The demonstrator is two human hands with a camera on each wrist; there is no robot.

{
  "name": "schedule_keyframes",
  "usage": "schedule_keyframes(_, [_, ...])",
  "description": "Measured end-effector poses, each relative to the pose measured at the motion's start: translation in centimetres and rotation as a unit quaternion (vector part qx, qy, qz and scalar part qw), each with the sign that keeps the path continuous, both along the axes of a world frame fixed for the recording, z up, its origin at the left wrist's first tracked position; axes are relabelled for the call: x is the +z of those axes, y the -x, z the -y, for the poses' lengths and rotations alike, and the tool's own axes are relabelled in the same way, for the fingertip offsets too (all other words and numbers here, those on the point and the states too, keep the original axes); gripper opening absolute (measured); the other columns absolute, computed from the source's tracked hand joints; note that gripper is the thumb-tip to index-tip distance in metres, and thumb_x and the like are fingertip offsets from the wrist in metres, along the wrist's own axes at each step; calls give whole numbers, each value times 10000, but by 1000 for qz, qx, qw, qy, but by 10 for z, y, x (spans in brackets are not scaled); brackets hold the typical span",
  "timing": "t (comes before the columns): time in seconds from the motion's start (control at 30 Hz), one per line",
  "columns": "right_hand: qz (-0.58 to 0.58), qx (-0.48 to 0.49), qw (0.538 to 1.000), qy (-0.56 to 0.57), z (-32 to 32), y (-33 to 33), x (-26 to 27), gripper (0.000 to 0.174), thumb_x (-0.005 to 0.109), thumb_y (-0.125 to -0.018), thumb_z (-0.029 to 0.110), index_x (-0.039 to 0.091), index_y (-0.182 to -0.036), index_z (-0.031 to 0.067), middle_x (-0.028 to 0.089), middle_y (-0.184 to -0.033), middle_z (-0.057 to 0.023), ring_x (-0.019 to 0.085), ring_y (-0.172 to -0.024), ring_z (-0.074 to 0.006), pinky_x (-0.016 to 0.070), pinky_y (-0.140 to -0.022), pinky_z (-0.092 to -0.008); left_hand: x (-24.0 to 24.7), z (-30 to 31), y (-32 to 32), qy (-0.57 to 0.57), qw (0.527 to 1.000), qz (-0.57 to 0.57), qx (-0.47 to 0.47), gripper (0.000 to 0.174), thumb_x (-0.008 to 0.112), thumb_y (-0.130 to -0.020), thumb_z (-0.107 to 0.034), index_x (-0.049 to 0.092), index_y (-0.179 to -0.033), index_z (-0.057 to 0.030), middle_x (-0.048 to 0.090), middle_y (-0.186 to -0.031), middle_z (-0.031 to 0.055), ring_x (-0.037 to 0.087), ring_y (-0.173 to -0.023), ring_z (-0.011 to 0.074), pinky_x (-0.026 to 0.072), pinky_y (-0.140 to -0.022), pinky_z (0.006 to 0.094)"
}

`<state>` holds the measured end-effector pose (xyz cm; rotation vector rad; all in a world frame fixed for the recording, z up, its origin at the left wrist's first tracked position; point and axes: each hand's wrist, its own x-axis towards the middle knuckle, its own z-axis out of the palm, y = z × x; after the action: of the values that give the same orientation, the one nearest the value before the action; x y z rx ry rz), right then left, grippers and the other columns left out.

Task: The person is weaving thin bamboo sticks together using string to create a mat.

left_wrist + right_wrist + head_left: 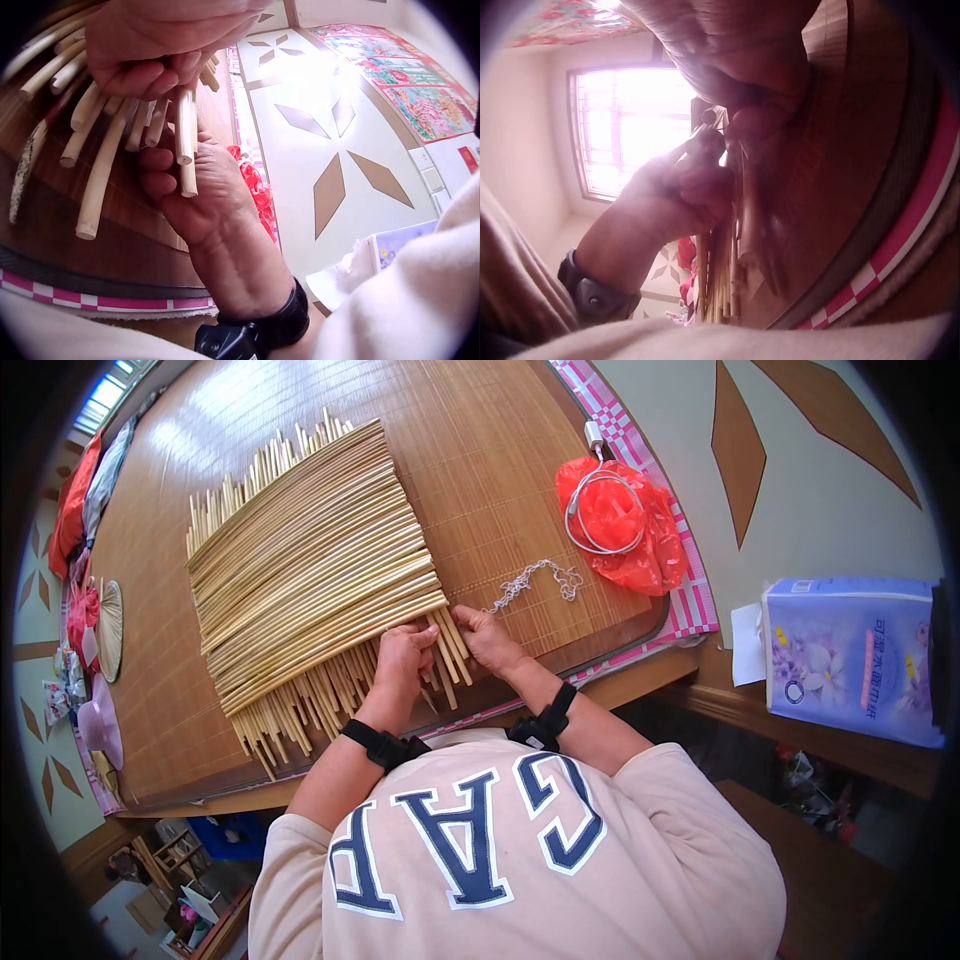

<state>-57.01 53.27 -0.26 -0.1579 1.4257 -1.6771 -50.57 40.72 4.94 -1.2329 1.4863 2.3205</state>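
Many thin wooden sticks lie side by side as a slatted mat, their uneven ends sticking out along two sides. At its near right corner the left hand has curled fingers at the stick ends. Just right of it, the right hand grips the outermost sticks. In the left wrist view, the left hand bends over the sticks, and the right hand's fingers curl behind two stick ends. Backlight darkens the left hand and right hand in the right wrist view, where finger contact is partly hidden.
A brown mat covers the large surface. White string lies right of the sticks, with a red plastic bag and white cable beyond. A purple package is far right; a fan and pink hat are left.
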Motion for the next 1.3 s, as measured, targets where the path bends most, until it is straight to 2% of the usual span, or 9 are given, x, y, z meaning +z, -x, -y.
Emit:
schedule_keyframes(0.1, [-42, 2, 999, -18, -1, 1, -9, 148, 442, -889, 74, 584, -890, 114, 574, -626, 18, 521, -463, -54, 388, -353, -202, 4, 1, 1, -4, 1000, 8, -26, 134, 582, -830, -111, 555, -717, -44, 330, -471, -63, 257, -361, 69, 243, -389, 247])
schedule_keyframes(0.17, [-89, 13, 996, -26, -2, 2, -16, 153, 470, -885, 72, 585, -987, 73, 614, -767, 10, 554, -550, -53, 423, -403, -196, 3, 1, 0, -4, 1000, 1, -27, 116, 582, -828, -105, 573, -741, -29, 331, -474, -65, 250, -358, 65, 240, -387, 248])
schedule_keyframes(0.5, [-124, 33, 989, -78, -5, 2, -4, 113, 488, -878, 103, 572, -930, 47, 596, -703, -12, 547, -530, -59, 431, -411, -200, -11, 5, -2, -22, 1000, -8, -18, 109, 593, -816, -73, 601, -780, 30, 335, -457, -53, 232, -331, 66, 217, -342, 258])
schedule_keyframes(0.6, [-118, 37, 988, -89, -5, 2, -4, 114, 495, -876, 104, 572, -927, 39, 604, -722, -22, 554, -583, -63, 455, -473, -213, -11, 5, -2, -18, 1000, -12, -21, 109, 596, -813, -72, 597, -770, 29, 334, -456, -52, 232, -331, 69, 212, -343, 258])
schedule_keyframes(0.8, [-203, 18, 973, -110, -3, -1, -5, 119, 521, -866, 115, 575, -904, 16, 622, -777, -60, 552, -733, -87, 470, -659, -261, -12, 6, -2, -16, 999, -16, -26, 116, 600, -811, -71, 595, -759, 33, 334, -457, -52, 229, -335, 64, 208, -345, 253])
schedule_keyframes(0.87, [-294, -18, 952, -85, 0, -3, -12, 131, 507, -843, 121, 579, -892, 24, 634, -774, -168, 635, -717, -258, 492, -627, -343, -10, 5, -1, -10, 1000, -9, -21, 115, 600, -812, -68, 594, -752, 30, 335, -459, -52, 226, -335, 64, 205, -344, 251])
schedule_keyframes(1.0, [-292, -13, 951, -101, -2, -3, -10, 130, 510, -843, 126, 578, -888, 25, 626, -791, -191, 628, -751, -303, 485, -653, -361, -13, 6, -2, -20, 1000, -11, -20, 115, 603, -811, -70, 593, -753, 28, 335, -458, -50, 230, -333, 66, 196, -340, 250])
schedule_keyframes(1.17, [-364, -12, 925, -106, -3, -4, -4, 115, 516, -845, 133, 562, -862, 29, 609, -770, -211, 615, -741, -356, 487, -621, -381, -13, 7, -1, -16, 1000, 2, -18, 132, 611, -805, -74, 571, -699, -6, 338, -453, -40, 250, -328, 73, 184, -328, 256])
schedule_keyframes(1.3, [-353, -27, 931, -88, -1, -4, -9, 110, 524, -842, 137, 554, -858, 33, 602, -754, -217, 612, -730, -365, 484, -601, -392, -10, 6, -1, -14, 1000, 2, -25, 152, 617, -801, -79, 556, -676, -17, 336, -443, -36, 256, -324, 80, 186, -326, 260])
